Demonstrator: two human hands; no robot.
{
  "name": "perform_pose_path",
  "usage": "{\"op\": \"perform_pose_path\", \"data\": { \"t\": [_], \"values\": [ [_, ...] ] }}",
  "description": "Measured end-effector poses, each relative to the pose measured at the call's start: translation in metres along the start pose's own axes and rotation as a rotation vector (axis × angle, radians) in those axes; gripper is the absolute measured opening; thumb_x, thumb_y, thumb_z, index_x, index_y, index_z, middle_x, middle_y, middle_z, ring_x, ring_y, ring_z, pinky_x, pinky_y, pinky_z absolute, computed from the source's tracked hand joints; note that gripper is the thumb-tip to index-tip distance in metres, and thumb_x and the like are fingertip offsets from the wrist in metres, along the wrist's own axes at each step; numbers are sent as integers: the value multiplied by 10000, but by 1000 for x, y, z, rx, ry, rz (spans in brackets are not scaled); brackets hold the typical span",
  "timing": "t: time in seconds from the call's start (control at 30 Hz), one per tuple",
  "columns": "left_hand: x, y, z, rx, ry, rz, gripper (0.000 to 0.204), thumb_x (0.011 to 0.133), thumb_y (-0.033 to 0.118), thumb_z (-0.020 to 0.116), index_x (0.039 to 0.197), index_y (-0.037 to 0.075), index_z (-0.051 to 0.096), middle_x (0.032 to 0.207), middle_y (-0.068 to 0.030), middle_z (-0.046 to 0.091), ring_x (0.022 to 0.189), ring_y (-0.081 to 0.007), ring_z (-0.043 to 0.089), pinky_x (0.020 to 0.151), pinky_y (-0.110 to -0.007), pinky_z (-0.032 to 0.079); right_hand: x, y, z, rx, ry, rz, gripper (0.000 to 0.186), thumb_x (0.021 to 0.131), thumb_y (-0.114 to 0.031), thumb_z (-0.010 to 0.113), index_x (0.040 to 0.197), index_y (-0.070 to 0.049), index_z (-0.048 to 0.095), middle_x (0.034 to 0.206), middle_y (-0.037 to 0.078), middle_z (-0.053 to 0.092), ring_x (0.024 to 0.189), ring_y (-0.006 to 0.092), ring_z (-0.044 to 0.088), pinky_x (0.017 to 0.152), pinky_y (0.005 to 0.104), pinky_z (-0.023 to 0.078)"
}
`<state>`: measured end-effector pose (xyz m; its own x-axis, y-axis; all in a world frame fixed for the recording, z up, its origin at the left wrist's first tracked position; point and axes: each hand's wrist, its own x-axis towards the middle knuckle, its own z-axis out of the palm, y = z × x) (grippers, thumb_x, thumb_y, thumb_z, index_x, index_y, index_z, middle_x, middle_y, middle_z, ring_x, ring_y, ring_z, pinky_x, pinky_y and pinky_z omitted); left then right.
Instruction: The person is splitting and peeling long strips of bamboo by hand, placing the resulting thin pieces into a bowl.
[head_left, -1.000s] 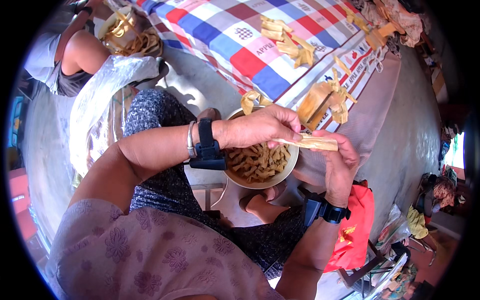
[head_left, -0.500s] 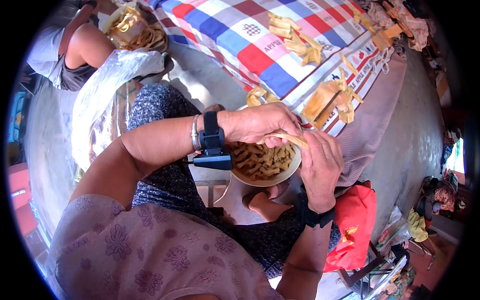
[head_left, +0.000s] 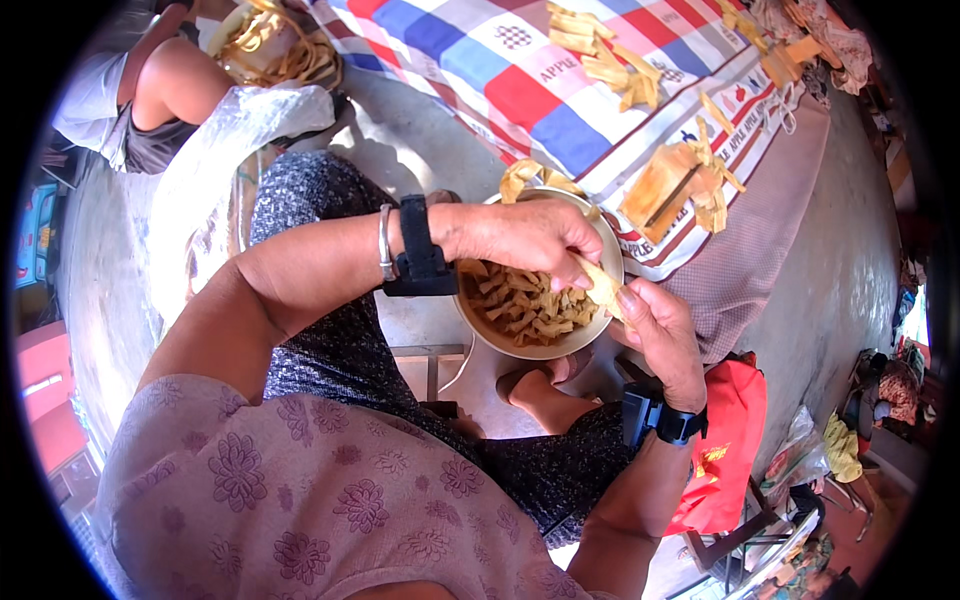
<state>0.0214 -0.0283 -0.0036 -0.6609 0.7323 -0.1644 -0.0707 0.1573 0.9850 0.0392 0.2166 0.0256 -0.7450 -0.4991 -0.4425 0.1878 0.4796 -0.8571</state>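
**Fingers of both hands closed on one pale leaf strip over the bowl**

Fingers [head_left: 585, 262] of the left hand [head_left: 520, 235] are pinched shut on the upper end of a pale yellow leaf strip [head_left: 603, 287], while the right hand [head_left: 662, 335] curls closed around its lower end from below, thumb pressed on top. That strip sits over the right rim of a round white bowl [head_left: 612, 262], which is filled with short tan cut pieces [head_left: 520, 305]. Each wrist carries a black strapped device; the left wrist also wears a thin metal bangle [head_left: 384, 243]. Below the bowl a bare foot [head_left: 535, 385] shows beside a dark patterned skirt. Beyond the bowl lies a checked cloth [head_left: 520, 80] in red, blue and white, scattered with more folded yellow strips [head_left: 600, 60]. At right rests a red bag [head_left: 725, 450]. Another person [head_left: 150, 95] sits at the upper left, next to a clear plastic sheet [head_left: 235, 140].
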Motion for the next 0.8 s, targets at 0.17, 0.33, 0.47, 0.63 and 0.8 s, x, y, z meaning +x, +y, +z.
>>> {"op": "perform_pose_path", "data": {
  "t": [0.17,0.33,0.47,0.63,0.8],
  "values": [
    [1,5,1,-39,-16,-14,202,903,157,631,766,9,625,595,6,580,593,-63,509,561,-246,392,4,9,7,-214,188,-190,308,975,-259,570,847,18,612,596,75,503,558,99,476,522,281,399],
    [-2,11,3,-65,-13,-126,219,912,169,622,757,15,635,597,-1,590,558,-61,503,513,-238,376,6,-4,19,-251,328,-395,268,965,-216,586,857,29,606,616,123,516,526,168,473,525,316,411],
    [-2,12,5,-111,17,-75,242,921,192,626,753,19,642,610,-4,601,530,-59,501,490,-228,373,6,-3,24,-205,272,-314,252,955,-179,601,821,33,573,623,125,516,519,178,447,520,318,406],
    [-4,15,-6,-100,1,-109,245,927,202,632,766,17,645,616,11,592,544,-51,501,508,-225,384,5,17,15,-30,323,-245,289,960,-209,607,803,31,562,586,40,472,564,74,393,507,273,360],
    [-7,30,-17,-61,11,-16,200,932,182,626,853,0,654,681,33,596,656,-27,514,604,-213,408,2,4,10,33,238,-219,305,948,-224,625,785,30,585,592,-28,485,569,50,406,504,243,347]
  ]
}}
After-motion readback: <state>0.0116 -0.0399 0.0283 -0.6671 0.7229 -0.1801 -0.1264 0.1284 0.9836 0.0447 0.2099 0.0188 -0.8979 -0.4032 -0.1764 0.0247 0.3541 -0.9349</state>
